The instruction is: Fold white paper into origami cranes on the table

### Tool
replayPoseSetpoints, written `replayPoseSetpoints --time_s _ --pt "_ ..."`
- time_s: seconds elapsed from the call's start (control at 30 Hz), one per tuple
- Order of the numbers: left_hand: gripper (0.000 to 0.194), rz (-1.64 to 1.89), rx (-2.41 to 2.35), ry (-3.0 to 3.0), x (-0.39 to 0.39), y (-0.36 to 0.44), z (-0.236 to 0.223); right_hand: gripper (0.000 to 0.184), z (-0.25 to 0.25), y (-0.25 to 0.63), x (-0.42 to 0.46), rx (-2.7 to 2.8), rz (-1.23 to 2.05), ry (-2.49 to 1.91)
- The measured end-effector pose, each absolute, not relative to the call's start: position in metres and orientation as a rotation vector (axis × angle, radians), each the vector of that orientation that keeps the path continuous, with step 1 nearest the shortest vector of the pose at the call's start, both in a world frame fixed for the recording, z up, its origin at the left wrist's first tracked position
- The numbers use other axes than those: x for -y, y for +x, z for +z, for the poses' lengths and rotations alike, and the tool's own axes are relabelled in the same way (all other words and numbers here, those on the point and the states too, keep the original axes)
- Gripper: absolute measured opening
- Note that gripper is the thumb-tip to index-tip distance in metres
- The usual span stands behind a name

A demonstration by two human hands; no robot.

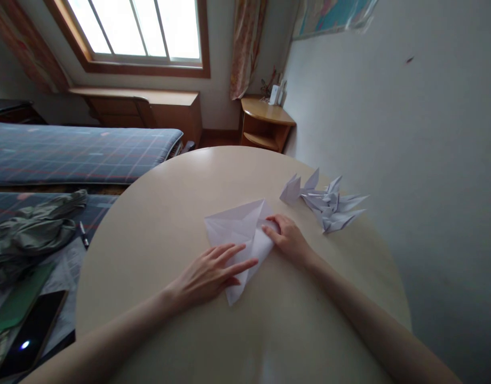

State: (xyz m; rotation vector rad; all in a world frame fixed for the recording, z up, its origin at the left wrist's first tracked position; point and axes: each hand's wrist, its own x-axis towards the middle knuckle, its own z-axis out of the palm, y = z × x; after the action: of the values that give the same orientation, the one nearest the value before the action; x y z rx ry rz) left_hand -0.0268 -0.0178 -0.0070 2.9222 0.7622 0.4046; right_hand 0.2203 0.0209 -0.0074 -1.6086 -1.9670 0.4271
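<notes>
A partly folded sheet of white paper (234, 228) lies on the round table, with creases across it and one side folded over. Its near end narrows to a point. My left hand (210, 274) rests on the lower left of the paper, fingers stretched out and apart. At the paper's right edge, my right hand (288, 240) has its thumb and curled fingers closed on the folded flap. Several folded white paper cranes (329, 205) sit in a cluster beyond my right hand.
The cream round table (149, 213) stands against the white wall on the right. Left of it are a plaid mattress (89, 154), a crumpled grey-green cloth (33, 234), a pen (84, 234), a green folder (21, 298) and a black phone (33, 336). A corner shelf (265, 112) stands behind.
</notes>
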Motion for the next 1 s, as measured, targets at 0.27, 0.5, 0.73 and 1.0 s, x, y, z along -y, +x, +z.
replayPoseSetpoints --time_s 0.27,0.5,0.73,1.0 --pt "0.052 0.386 -0.782 2.922 0.02 -0.021 -0.007 0.028 -0.009 0.211 -0.024 1.996 0.133 -1.638" --pt "0.055 0.328 -0.827 2.9 0.021 -0.017 -0.002 0.047 -0.006 0.214 0.01 2.054 0.004 -1.426" --pt "0.058 0.37 -0.858 2.916 0.022 -0.011 -0.005 0.044 -0.019 0.217 0.021 2.28 0.175 -1.329" --pt "0.034 0.569 -1.15 2.861 0.017 -0.013 -0.017 0.048 -0.018 0.212 0.018 2.374 0.236 -1.453"
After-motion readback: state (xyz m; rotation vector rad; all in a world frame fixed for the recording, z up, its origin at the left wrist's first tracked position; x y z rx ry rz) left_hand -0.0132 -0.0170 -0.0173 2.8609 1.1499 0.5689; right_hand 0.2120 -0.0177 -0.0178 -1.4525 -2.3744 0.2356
